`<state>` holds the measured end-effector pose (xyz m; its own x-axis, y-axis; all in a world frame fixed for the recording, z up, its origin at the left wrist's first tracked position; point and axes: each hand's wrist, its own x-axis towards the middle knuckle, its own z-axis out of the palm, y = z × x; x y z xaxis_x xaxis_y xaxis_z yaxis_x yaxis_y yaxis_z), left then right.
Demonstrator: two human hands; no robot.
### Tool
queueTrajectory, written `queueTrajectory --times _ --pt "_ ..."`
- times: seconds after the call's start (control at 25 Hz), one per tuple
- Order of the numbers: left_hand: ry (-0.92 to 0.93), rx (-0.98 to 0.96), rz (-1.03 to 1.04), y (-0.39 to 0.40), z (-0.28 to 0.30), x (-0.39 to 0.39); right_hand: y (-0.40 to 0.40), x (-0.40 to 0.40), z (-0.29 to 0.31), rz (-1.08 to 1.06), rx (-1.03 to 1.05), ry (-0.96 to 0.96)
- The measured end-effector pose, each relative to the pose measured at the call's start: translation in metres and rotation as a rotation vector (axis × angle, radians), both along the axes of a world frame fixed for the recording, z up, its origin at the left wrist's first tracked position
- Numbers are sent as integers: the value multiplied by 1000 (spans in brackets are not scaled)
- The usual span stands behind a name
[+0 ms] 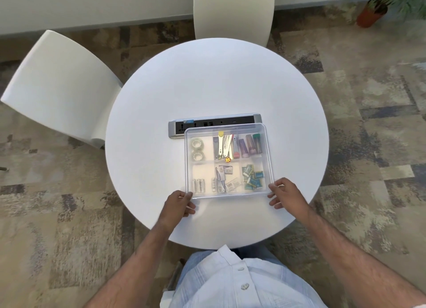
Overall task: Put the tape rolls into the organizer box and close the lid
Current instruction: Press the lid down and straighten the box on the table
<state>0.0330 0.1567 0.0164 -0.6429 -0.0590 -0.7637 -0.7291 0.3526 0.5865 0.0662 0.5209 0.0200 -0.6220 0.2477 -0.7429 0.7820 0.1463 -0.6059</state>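
Note:
A clear plastic organizer box (268, 151) sits on the round white table (161, 100), and its transparent lid (207, 132) lies over it. Two clear tape rolls (197, 149) rest in the far-left compartment, one behind the other. Batteries, clips, glue sticks and small green packets fill the other compartments. My left hand (178, 204) grips the lid's near-left corner. My right hand (284, 192) grips the near-right corner.
A grey power strip (214, 122) lies just behind the box, partly under its far edge. Two white chairs (60, 86) stand at the left and far side of the table. A potted plant (378, 8) stands on the carpet far right.

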Motion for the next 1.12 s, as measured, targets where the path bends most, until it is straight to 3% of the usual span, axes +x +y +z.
queueTrajectory --times 0.12,0.4,0.56,0.72,1.12 --pt "-35 75 80 1 3 2 -3 1 5 -104 -86 9" --pt "-96 67 81 1 4 1 -1 3 9 -118 -120 4" --pt "67 -90 -55 -4 2 -2 2 1 6 -8 -17 28" --pt "277 -280 -327 10 8 -6 -6 5 -2 309 232 137" --pt "201 -301 -345 40 1 -3 -24 0 -13 362 247 54"
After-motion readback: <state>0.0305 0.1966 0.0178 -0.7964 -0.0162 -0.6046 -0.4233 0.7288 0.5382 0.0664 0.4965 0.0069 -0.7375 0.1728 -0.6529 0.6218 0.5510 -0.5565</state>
